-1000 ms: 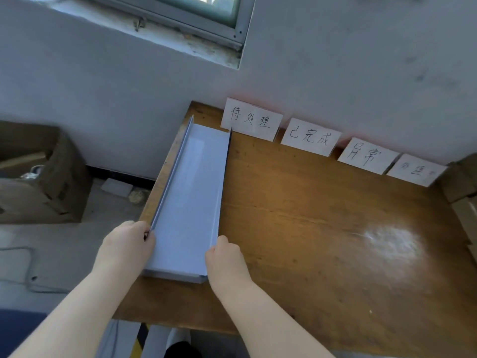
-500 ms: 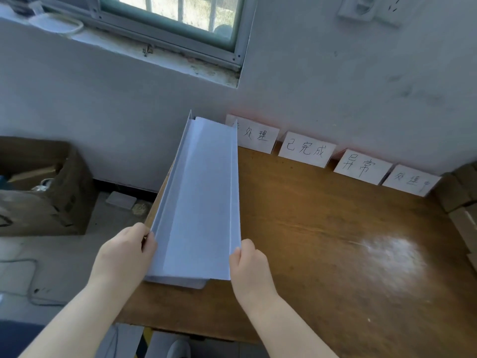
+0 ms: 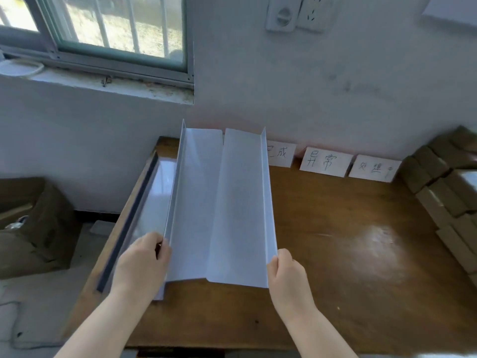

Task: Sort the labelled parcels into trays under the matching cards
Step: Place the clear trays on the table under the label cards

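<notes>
Two long white trays are lifted and tilted above the wooden table [image 3: 335,254]. My left hand [image 3: 144,259] grips the near left edge of the left tray [image 3: 193,202]. My right hand [image 3: 284,270] pinches the near right edge of the right tray [image 3: 242,202], which overlaps the left one. Another tray [image 3: 152,202] lies flat at the table's left edge. White cards [image 3: 326,161] with handwritten characters lean on the wall at the table's back; the trays hide the leftmost ones. Brown parcels [image 3: 444,182] are stacked at the right.
A brown cardboard box [image 3: 33,223] sits on the floor to the left of the table. A window [image 3: 108,29] and a wall socket [image 3: 296,11] are on the white wall behind.
The trays rose off the table's left edge. The top one has slid out to the right in my right hand, so two now spread side by side. One stayed on the table.
</notes>
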{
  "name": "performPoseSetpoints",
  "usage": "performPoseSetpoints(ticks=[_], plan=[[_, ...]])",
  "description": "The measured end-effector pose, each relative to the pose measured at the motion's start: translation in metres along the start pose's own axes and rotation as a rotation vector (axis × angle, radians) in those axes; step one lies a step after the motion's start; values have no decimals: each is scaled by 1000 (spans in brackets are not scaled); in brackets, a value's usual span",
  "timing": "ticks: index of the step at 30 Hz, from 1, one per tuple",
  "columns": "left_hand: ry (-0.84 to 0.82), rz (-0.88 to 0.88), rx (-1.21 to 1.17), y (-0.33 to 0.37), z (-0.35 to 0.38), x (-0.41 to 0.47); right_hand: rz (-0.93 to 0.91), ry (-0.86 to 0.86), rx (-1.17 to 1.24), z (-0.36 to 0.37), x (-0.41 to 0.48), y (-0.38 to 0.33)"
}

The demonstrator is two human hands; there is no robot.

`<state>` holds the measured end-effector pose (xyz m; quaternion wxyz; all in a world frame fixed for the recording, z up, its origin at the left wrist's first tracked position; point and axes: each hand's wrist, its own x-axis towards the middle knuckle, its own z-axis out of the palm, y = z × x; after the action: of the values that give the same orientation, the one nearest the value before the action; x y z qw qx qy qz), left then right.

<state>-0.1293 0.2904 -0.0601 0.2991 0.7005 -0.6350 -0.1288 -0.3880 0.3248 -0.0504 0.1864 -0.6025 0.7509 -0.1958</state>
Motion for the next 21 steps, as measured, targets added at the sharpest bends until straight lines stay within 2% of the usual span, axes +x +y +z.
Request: performPoseSetpoints(ticks=[4,12,21], plan=[[-78,-71,-71,56,28,-18,58,-4,-24,-37,-10,58],[-154,-91,-54,156,93,-69,145,-35,-65,-107,-28,186],[-256,-109,14,212,148,-110,212,-163,-164,-139,-39,272]])
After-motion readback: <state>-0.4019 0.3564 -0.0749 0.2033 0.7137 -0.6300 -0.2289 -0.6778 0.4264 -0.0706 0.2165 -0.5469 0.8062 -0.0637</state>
